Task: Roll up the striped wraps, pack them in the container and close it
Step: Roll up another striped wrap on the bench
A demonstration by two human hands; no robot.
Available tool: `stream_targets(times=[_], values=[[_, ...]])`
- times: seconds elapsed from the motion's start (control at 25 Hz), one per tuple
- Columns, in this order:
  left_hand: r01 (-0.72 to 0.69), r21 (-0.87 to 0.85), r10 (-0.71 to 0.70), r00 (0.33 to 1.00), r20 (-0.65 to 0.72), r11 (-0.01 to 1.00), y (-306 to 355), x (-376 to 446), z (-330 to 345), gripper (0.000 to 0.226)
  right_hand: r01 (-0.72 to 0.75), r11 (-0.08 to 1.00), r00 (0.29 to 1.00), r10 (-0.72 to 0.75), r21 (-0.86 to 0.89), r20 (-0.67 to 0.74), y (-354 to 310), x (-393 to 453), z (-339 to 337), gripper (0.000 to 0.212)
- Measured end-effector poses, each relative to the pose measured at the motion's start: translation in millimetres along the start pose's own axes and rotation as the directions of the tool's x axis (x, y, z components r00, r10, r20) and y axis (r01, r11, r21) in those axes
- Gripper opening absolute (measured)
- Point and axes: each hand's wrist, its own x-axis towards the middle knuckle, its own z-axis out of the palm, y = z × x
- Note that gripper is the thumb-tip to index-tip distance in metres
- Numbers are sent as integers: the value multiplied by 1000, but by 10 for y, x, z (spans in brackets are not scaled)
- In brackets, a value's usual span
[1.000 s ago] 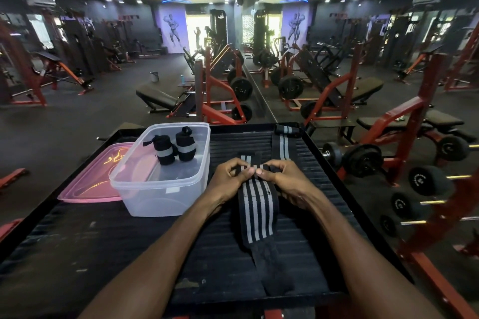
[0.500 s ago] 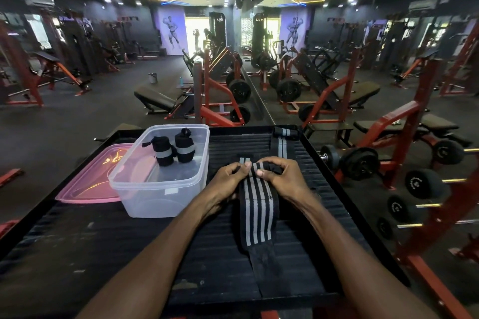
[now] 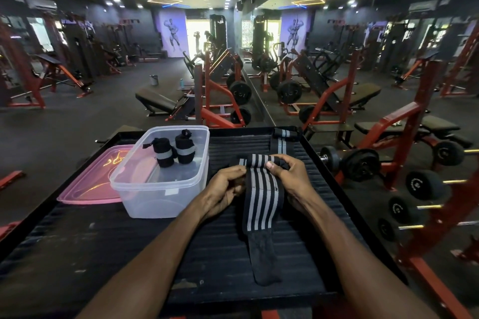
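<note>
we had the left hand (image 3: 225, 185) and right hand (image 3: 289, 175) both pinching the striped wrap (image 3: 261, 197) at its rolled far end on the black tray (image 3: 103, 235); 2 rolls sat in the container (image 3: 166, 189). best rolled tight, edges even.

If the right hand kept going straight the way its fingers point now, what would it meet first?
The right hand points leftward across the striped wrap, so it would likely meet the left hand gripping the opposite edge. Further along stands the clear container, though depth is uncertain.
</note>
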Motion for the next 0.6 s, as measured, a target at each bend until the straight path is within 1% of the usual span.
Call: stream_targets(times=[0.08, 0.2, 0.32, 0.4, 0.48, 0.6], values=[[-24, 84, 22, 999, 28, 996, 1, -15, -8, 27, -17, 1000, 999, 18, 13, -32, 26, 25, 4, 5], [-33, 261, 14, 997, 75, 965, 64, -106, 45, 36, -16, 999, 996, 13, -32, -86, 64, 56, 12, 4], [-84, 402, 50, 994, 93, 912, 100, -101, 42, 30, 7, 997, 992, -16, -74, -127, 66, 66, 15, 9], [-109, 466, 80, 993, 83, 878, 125, -91, 37, 19, 10, 998, 986, -20, -60, -166, 70, 74, 23, 12], [-119, 495, 102, 993, 60, 861, 133, -85, 32, 12, 15, 999, 980, -23, -45, -198, 74, 81, 39, 10], [-156, 526, 158, 987, 41, 836, 164, -106, 89, 15, 25, 1000, 974, -29, -18, -224, 77, 64, 110, 5]])
